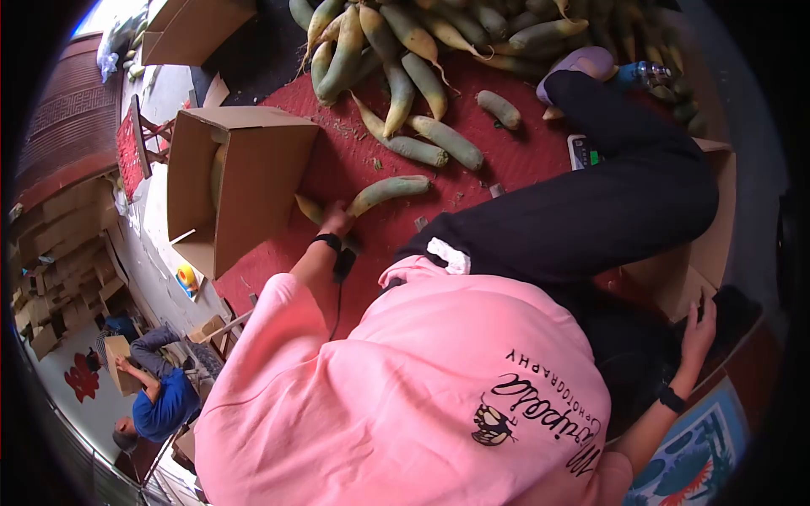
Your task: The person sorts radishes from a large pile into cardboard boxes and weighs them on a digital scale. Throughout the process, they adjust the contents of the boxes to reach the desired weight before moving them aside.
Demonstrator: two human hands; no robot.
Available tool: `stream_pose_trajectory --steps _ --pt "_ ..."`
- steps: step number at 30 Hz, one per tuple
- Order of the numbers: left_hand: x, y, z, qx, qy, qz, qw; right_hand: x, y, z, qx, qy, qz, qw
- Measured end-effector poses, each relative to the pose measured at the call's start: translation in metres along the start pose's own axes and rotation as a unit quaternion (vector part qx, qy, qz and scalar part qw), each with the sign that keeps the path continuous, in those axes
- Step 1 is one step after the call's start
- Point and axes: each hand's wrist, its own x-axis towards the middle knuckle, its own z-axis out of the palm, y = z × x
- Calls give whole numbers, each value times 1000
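My left hand (pixel 337 221) is closed around a green radish (pixel 309 207), whose pale tapered end sticks out past the fingers. A second, curved green radish (pixel 390 192) lies on the red mat (pixel 371 278), its thin end right beside that hand. My right hand (pixel 699 327) rests at the edge of a cardboard box (pixel 704 266) on the right, fingers stretched out and apart, nothing in them. Both wrists wear black bands.
A big heap of green radishes (pixel 405 42) covers the far side, with a few loose radishes (pixel 451 142) nearer. An upright open cardboard box (pixel 261 169) stands left. Orange tape (pixel 186 276) lies beyond it. A bottle (pixel 645 74) lies near my shoe. A person in blue (pixel 164 405) holds a box.
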Motion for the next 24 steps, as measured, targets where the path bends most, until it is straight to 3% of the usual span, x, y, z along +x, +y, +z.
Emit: stream_pose_trajectory --steps 3,5,8,9,14,17,18,19,20,21,22,24 --pt "-24 -8 -5 61 49 -52 996 -10 3 -23 -52 73 -47 995" --pt "-36 -16 -8 56 81 -190 977 -15 7 -33 -62 94 -30 993" --pt "3 -128 62 -4 91 -185 978 -21 4 -36 -67 102 -6 993" --pt "4 -136 72 -8 90 -187 978 -21 4 -36 -68 106 -4 992" --pt "34 -135 93 75 -152 -24 985 -22 -14 -46 -74 119 -7 990" --pt "41 -138 110 -27 -37 -57 997 -24 -20 -50 -59 150 -29 986" --pt "45 -135 109 -112 -65 -127 984 -25 -27 -51 -44 142 -21 989" --pt "68 -146 125 -128 -112 -61 984 -28 -36 -51 -28 133 -14 991" --pt "62 -137 123 -111 -101 -116 982 -31 -55 -53 -6 134 17 991" --pt "68 -138 111 -112 -43 135 983 -31 -48 -49 18 131 2 991" --pt "53 -102 88 -140 -55 -32 988 -33 -57 -46 27 141 8 990" --pt "56 -83 87 -182 -21 -115 976 -38 -62 -43 38 160 17 986"
